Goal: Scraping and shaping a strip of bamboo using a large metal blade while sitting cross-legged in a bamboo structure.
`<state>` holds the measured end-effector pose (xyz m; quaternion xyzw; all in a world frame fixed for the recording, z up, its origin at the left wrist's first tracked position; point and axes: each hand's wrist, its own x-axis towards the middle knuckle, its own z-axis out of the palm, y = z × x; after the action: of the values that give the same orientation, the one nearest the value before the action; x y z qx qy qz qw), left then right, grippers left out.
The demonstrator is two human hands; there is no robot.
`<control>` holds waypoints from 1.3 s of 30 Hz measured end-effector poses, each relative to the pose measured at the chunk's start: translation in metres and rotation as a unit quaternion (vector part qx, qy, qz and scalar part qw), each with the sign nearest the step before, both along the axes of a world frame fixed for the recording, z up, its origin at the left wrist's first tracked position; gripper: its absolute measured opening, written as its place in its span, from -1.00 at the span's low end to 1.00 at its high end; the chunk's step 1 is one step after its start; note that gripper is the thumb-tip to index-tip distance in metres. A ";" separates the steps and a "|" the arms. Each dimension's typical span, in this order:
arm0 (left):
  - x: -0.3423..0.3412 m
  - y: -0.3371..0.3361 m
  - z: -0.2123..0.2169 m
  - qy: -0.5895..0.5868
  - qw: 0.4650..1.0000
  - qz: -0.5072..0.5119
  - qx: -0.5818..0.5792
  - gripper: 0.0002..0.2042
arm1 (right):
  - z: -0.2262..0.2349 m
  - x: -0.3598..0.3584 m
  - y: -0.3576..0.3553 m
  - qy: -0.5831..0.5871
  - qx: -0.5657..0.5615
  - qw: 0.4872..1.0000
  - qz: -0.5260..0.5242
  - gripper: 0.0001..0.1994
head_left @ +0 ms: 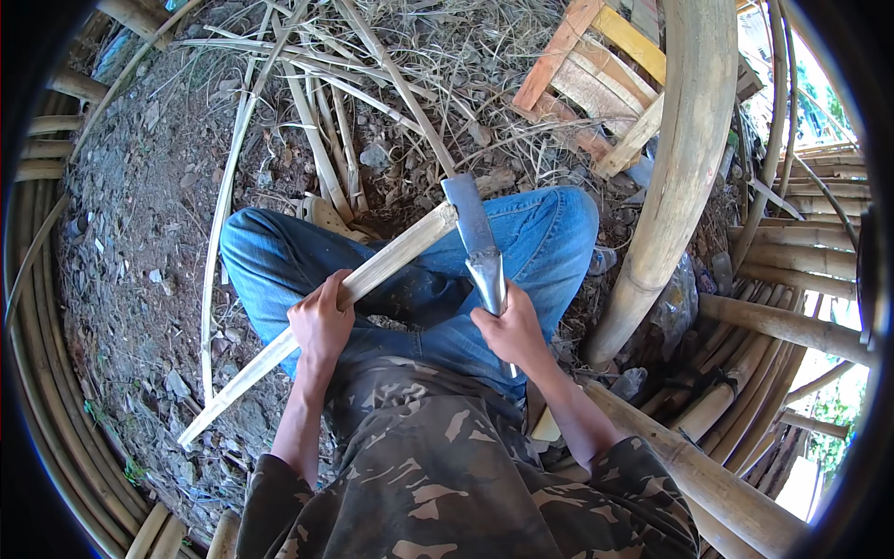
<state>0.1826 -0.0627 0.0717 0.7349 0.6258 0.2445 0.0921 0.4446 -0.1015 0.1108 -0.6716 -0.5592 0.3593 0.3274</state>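
My left hand [322, 321] is closed round a pale split bamboo strip [396, 258], which slants from the lower left up across my lap. My right hand [512, 326] grips the metal handle of a broad-bladed knife [472, 222], its squared blade pointing away from me. The strip's upper end lies right by the blade's left edge; whether they touch I cannot tell. Both hands are above my crossed legs in blue jeans [549, 224]. Part of the knife's handle is hidden by my right fingers.
Long bamboo strips [321, 140] lie on the stony, littered ground ahead. A thick bamboo pole [675, 168] rises close on my right, with a wooden crate [605, 70] behind it. Bamboo poles [801, 247] form a wall at the right, and more curve along the left.
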 end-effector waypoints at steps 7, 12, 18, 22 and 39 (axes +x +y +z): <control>-0.001 0.000 -0.002 -0.005 1.000 0.006 0.001 -0.64 | 0.008 0.005 0.007 0.284 -0.257 0.923 -0.022 -0.65; 0.005 -0.005 -0.002 -0.008 0.999 -0.037 -0.007 -0.64 | 0.020 -0.011 0.007 0.243 -0.280 0.928 0.023 -0.73; 0.006 -0.004 0.000 -0.043 0.998 -0.036 0.020 -0.65 | 0.025 0.003 -0.006 0.137 -0.198 0.970 0.028 -0.71; 0.002 -0.001 0.002 -0.035 0.999 -0.021 0.015 -0.63 | 0.044 0.027 -0.006 0.106 -0.093 0.988 -0.060 -0.83; 0.001 -0.004 0.004 -0.044 0.999 -0.023 0.004 -0.61 | 0.066 0.040 0.005 0.151 -0.021 0.982 -0.111 -0.80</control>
<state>0.1839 -0.0670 0.0754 0.7384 0.6028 0.2765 0.1221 0.4843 -0.0967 0.1765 -0.6741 -0.4177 0.4301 0.4314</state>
